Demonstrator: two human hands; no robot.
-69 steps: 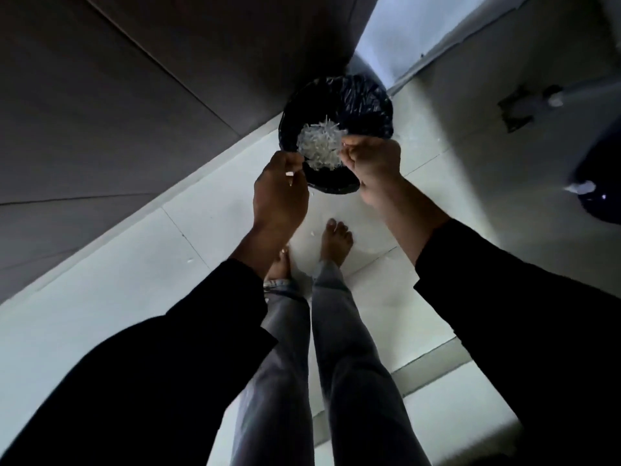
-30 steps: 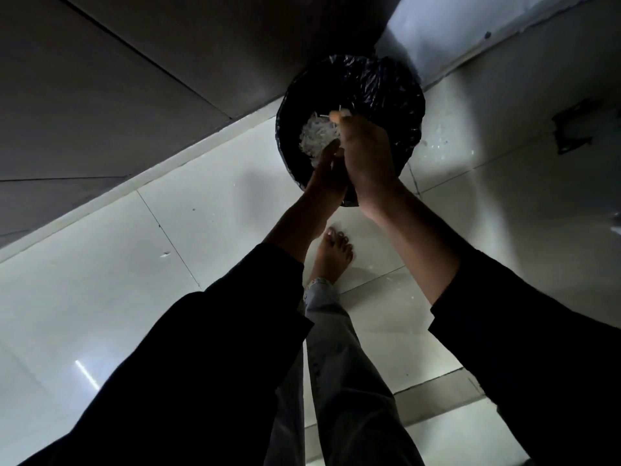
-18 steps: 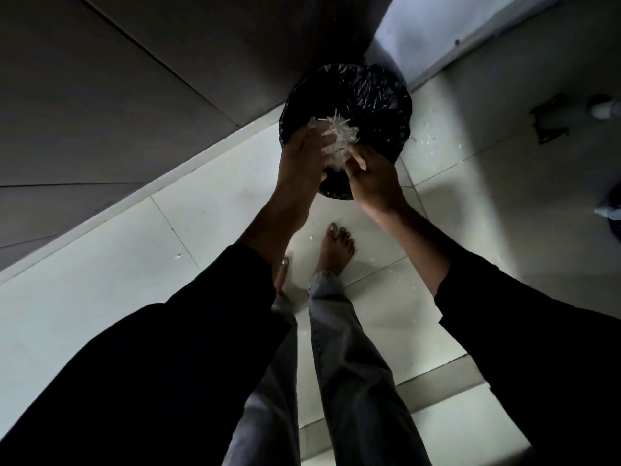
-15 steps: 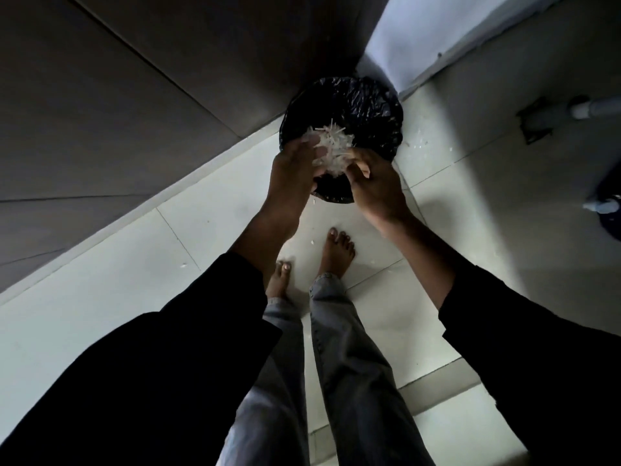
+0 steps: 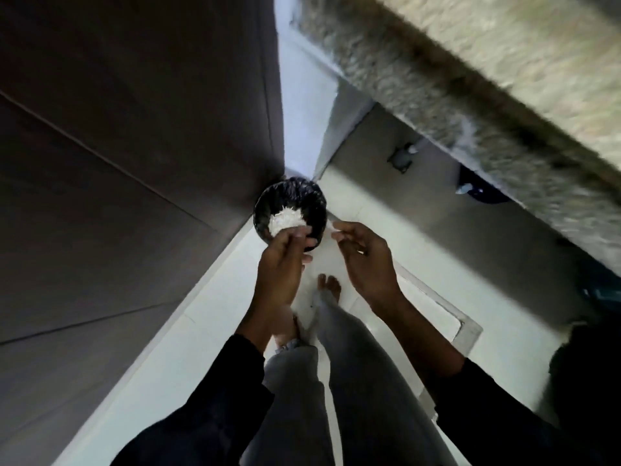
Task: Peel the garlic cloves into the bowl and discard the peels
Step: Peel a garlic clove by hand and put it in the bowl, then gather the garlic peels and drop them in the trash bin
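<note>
A small bin with a black liner point(image 5: 302, 196) stands on the floor in the corner. A white heap of garlic peels point(image 5: 286, 220) shows inside its outline. My left hand point(image 5: 280, 267) hovers at the bin's near rim, back toward me, fingers curled right at the heap. Whether it holds peels is hidden. My right hand point(image 5: 364, 260) is just right of the bin and pinches a thin white peel scrap point(image 5: 332, 228) between thumb and fingertips. No bowl and no cloves are in view.
Dark wall panels point(image 5: 134, 163) rise on the left. A speckled stone counter edge point(image 5: 470, 95) overhangs at the upper right, with a dark round object point(image 5: 480, 193) under it. My bare feet point(image 5: 331, 285) stand on white floor tiles; a raised floor ledge point(image 5: 465, 327) lies to the right.
The view has pulled up and away, so the bin looks smaller. My hands, which pressed a clump of peels together over the bin, have separated; the right now holds only a scrap.
</note>
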